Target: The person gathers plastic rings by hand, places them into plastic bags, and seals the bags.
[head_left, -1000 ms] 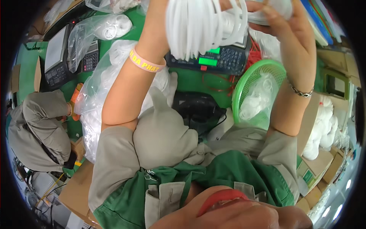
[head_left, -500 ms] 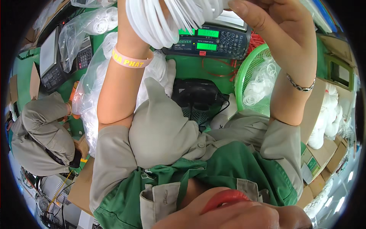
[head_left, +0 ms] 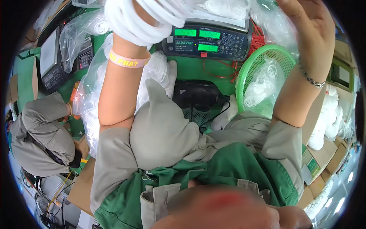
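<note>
I have room over the table point(head_left: 190, 69) between the scale point(head_left: 183, 49) and black object point(head_left: 200, 91); the basket point(head_left: 240, 86) blocks the right, white rings point(head_left: 127, 27) crowd the scale's left end.

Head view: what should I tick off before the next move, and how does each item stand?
1. White flexible loops hang around the bare left hand: ok.
2. Left hand's grip visible: not ok; the loops and the top edge hide the fingers.
3. Bare right hand free of loops: ok where visible; its fingertips are cut off.
4. Dark digital scale has its green displays lit: ok.
5. Round green mesh basket unoccupied: not ok; white rings in clear plastic lie inside.
</note>
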The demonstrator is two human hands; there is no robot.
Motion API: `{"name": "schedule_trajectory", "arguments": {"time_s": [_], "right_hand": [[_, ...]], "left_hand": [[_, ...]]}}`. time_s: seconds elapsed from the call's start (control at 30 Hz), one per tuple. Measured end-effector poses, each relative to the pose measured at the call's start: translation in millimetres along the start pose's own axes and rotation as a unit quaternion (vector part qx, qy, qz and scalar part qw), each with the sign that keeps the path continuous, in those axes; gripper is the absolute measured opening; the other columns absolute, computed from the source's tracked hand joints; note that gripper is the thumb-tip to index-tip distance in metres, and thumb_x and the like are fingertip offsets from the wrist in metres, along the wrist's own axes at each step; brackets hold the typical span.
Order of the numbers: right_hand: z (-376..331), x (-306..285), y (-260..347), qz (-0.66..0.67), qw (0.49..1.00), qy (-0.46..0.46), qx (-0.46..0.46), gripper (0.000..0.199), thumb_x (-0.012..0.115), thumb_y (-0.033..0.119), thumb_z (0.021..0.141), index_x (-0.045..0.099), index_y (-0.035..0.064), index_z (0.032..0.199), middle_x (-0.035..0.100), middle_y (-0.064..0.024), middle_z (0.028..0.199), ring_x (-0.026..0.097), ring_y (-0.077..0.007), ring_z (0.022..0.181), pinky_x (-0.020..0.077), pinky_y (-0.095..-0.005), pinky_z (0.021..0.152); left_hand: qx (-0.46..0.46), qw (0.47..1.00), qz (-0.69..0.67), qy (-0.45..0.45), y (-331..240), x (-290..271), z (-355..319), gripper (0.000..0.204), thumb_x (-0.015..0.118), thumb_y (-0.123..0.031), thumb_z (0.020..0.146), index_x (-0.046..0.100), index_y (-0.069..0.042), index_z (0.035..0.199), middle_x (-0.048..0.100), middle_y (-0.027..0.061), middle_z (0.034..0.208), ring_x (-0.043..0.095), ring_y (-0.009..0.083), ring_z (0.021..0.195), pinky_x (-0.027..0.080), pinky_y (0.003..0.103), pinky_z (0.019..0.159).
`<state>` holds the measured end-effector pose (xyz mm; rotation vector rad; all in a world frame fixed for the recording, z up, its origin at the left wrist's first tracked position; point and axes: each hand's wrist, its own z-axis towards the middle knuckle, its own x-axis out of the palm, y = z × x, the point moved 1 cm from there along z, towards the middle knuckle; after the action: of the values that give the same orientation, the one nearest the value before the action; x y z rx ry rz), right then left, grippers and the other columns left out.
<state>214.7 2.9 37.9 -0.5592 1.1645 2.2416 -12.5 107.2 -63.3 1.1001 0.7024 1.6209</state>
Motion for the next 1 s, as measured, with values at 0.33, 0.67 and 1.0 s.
{"name": "schedule_trajectory", "arguments": {"time_s": [0.33,0.67,1.0], "right_hand": [[-44,6,-144,-0.121,0.918,0.176,0.335,0.023,0.057,0.014,0.080,0.062,0.0032,0.100,0.062,-0.0164,0.096,0.059,-0.0241,0.086,0.0462,-0.0326,0.074],[-30,71,41,0.103,0.981,0.161,0.014,0.049,0.060,-0.005,0.073,0.047,-0.0043,0.120,0.053,-0.0169,0.120,0.052,-0.0262,0.111,0.0389,-0.0335,0.094],[-25,81,40,0.000,0.969,0.246,-0.011,0.027,0.059,0.000,0.077,0.059,0.0011,0.104,0.053,-0.0168,0.119,0.054,-0.0301,0.108,0.0423,-0.0348,0.090]], "left_hand": [[-0.397,0.104,-0.885,0.218,-46,-38,23,0.049,0.056,-0.002,0.076,0.047,-0.006,0.124,0.061,0.0120,0.102,0.058,0.0180,0.090,0.045,0.028,0.080],[-0.556,0.097,-0.818,0.116,-85,-7,-16,0.045,0.059,-0.016,0.077,0.050,-0.004,0.119,0.062,0.0133,0.101,0.059,0.0227,0.093,0.045,0.034,0.084],[-0.668,0.280,-0.664,0.186,-88,78,-88,0.053,0.058,-0.014,0.077,0.042,-0.004,0.127,0.062,0.0169,0.101,0.060,0.0281,0.092,0.045,0.036,0.081]]}}
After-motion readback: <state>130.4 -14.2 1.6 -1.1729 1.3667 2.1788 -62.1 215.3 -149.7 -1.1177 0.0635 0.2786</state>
